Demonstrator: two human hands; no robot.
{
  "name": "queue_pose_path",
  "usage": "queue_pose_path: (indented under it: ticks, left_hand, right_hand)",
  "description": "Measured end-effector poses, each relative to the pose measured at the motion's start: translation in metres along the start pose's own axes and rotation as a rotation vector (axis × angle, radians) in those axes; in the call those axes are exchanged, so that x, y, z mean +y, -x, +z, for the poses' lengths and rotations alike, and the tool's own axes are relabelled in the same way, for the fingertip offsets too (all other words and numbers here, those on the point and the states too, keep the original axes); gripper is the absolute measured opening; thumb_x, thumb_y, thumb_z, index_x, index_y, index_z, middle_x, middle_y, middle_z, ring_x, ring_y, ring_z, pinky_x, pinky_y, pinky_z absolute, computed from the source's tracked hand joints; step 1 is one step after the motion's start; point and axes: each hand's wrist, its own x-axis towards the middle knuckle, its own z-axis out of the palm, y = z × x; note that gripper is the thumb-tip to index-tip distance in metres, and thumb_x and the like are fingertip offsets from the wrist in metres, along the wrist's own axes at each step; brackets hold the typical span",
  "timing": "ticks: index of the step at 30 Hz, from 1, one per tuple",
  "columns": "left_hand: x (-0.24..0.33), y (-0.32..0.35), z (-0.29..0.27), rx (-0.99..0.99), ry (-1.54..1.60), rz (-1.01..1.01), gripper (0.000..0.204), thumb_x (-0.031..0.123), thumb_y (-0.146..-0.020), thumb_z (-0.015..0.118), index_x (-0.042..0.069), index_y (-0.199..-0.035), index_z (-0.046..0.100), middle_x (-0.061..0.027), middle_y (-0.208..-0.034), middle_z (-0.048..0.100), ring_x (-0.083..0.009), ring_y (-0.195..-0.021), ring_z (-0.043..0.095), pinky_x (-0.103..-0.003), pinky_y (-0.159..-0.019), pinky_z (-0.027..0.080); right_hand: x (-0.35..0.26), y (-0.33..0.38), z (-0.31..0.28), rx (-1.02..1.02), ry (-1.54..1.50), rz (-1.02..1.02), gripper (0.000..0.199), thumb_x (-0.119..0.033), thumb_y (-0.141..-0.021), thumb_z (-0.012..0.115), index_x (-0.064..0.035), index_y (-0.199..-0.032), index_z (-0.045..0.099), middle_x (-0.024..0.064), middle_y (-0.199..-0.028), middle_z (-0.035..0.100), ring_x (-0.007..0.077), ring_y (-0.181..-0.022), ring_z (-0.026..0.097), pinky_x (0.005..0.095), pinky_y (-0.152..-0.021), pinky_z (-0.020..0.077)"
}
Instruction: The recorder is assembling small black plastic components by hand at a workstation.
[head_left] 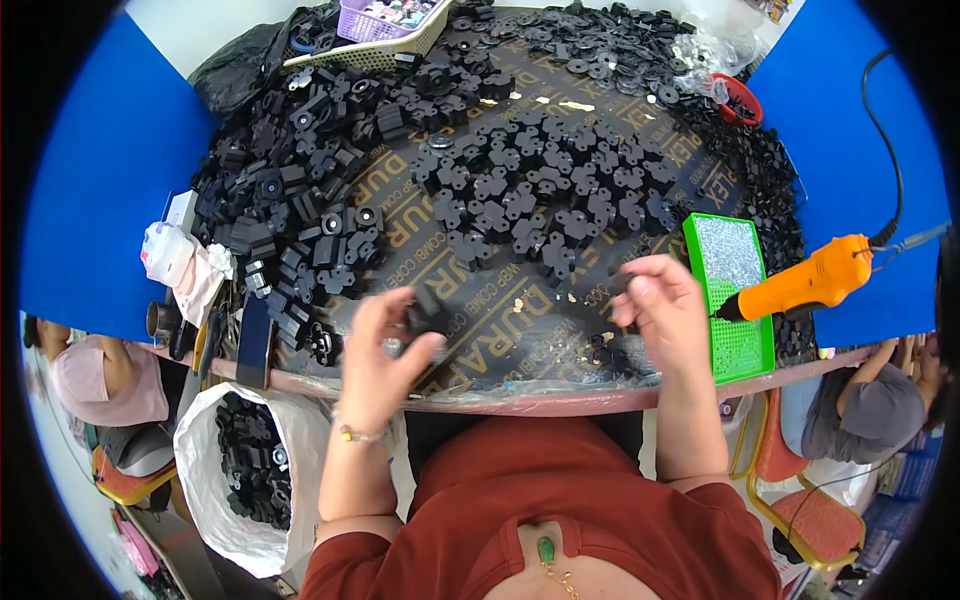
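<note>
My left hand [384, 345] is above the near edge of the table, its fingers curled round a blurred black plastic part [427, 308]. To its right, my right hand [662, 312] has thumb and forefinger pinched together. Something small and dark shows at those fingertips, too unclear to name. Beyond both hands lies a group of flat, lobed black plastic pieces [520, 205], set close together. A green tray [748, 372] of small silver pieces, perhaps screws, stands beside my right hand. Over it hangs an orange electric screwdriver [810, 278], its tip pointing left.
Black housings [300, 150] are heaped at the left, black discs [610, 50] at the back. A red bowl [738, 100] is at the far right, a basket [400, 48] at the back left. A white sack [200, 480] of black parts stands below. Blue panels [110, 190] flank the table.
</note>
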Motion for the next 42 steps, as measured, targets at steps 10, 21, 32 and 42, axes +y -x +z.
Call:
queue_pose_path:
  ticks: [10, 21, 32, 42]
  left_hand:
    - [0.012, -0.018, 0.081, -0.271, 0.977, -0.278, 0.042, 0.001, -0.089, 0.065, 0.007, -0.125, 0.044, -0.0063, -0.115, 0.061, -0.0141, -0.102, 0.061, -0.029, -0.088, 0.051]
    - [0.018, -0.019, 0.089, -0.371, 0.774, -0.19, 0.054, 0.006, -0.096, 0.061, 0.004, -0.146, 0.041, -0.0098, -0.121, 0.062, -0.0118, -0.101, 0.062, -0.025, -0.083, 0.052]
    - [0.047, -0.009, 0.081, -0.418, 0.197, -0.032, 0.054, 0.011, -0.091, 0.069, 0.01, -0.142, 0.051, -0.0118, -0.101, 0.07, -0.0074, -0.081, 0.062, -0.025, -0.073, 0.052]
    - [0.036, -0.009, 0.084, -0.336, 0.062, 0.391, 0.05, 0.013, -0.093, 0.066, 0.007, -0.14, 0.05, -0.0172, -0.112, 0.067, -0.0231, -0.095, 0.068, -0.033, -0.084, 0.053]
  right_hand:
    - [0.018, 0.014, 0.031, -0.185, -0.068, 0.099, 0.015, -0.007, -0.094, 0.063, 0.0, -0.106, 0.065, 0.0076, -0.085, 0.068, 0.0128, -0.067, 0.061, 0.0245, -0.064, 0.0503]
    - [-0.016, 0.015, 0.029, -0.325, 0.808, -0.485, 0.024, -0.001, -0.084, 0.069, -0.0091, -0.106, 0.073, 0.0064, -0.088, 0.062, 0.0196, -0.075, 0.061, 0.0298, -0.066, 0.0485]
    - [-0.017, 0.015, 0.032, -0.302, 0.907, -0.473, 0.026, -0.004, -0.084, 0.071, -0.0071, -0.109, 0.068, 0.0078, -0.087, 0.061, 0.0201, -0.073, 0.06, 0.0311, -0.064, 0.0487]
    - [-0.013, 0.016, 0.023, -0.231, 0.829, -0.337, 0.042, -0.008, -0.081, 0.075, -0.0038, -0.12, 0.059, 0.0105, -0.106, 0.063, 0.0183, -0.079, 0.061, 0.0307, -0.074, 0.0505]
